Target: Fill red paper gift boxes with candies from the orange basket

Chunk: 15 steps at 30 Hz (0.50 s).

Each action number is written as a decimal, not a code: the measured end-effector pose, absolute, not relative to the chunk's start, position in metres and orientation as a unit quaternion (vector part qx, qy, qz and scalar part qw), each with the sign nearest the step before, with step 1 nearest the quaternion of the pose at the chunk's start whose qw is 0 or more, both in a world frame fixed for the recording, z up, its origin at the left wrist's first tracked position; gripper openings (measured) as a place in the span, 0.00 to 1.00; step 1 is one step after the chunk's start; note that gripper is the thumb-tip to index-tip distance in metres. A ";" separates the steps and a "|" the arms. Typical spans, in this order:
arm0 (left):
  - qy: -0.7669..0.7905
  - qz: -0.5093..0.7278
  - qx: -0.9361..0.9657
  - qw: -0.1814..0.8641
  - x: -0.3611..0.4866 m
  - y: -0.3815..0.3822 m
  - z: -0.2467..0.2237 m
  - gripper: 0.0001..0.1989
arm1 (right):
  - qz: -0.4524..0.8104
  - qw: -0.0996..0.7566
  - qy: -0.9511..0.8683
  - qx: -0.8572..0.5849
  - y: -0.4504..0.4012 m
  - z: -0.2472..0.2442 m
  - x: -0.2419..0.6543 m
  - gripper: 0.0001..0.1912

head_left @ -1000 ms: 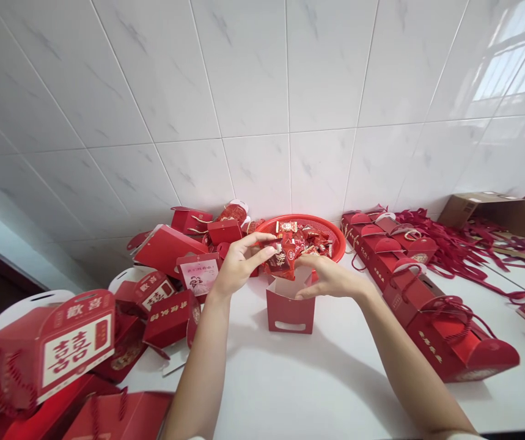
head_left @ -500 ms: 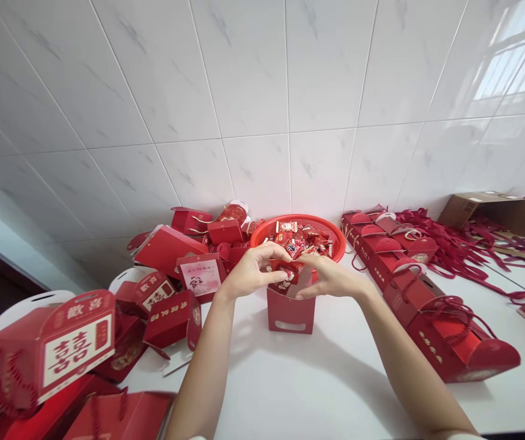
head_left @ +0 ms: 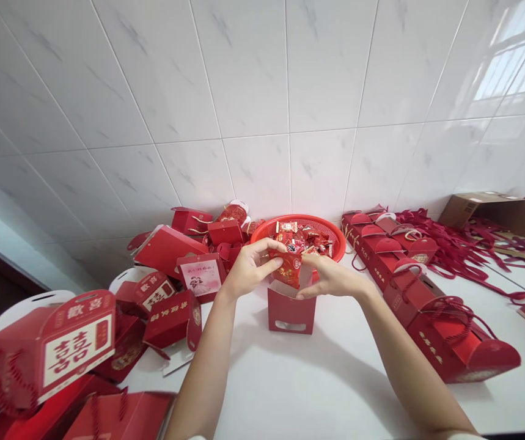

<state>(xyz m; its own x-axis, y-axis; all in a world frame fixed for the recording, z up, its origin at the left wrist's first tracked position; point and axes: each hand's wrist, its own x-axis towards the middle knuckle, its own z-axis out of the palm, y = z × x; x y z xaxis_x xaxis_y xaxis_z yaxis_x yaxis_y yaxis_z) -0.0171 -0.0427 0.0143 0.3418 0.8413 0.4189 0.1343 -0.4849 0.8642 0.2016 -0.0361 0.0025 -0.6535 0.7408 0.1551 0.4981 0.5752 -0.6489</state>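
An open red box (head_left: 290, 315) stands upright on the white table (head_left: 285, 385), with an oval slot low on its front. Above its opening, my left hand (head_left: 249, 266) pinches a shiny red packet (head_left: 291, 269) with gold print between thumb and fingers. My right hand (head_left: 330, 276) grips the right side flap of the box, thumb at the front edge. Just behind the hands sits a red plastic basket (head_left: 338, 239) filled with small wrapped candies (head_left: 310, 237).
Red gift boxes (head_left: 79, 342) are heaped on the left. More closed red boxes (head_left: 427, 324) form a row on the right. Dark red ribbons (head_left: 445, 250) and a cardboard box (head_left: 486, 211) lie at the back right, against the tiled wall.
The packet in my left hand now hangs upright with its front showing above the box. My left fingers have shifted slightly left; my right hand has barely moved.
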 end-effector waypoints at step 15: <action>0.364 0.387 0.771 0.350 -0.018 -0.047 0.015 0.04 | 0.322 0.168 -0.874 -0.324 -0.034 0.000 0.208 0.29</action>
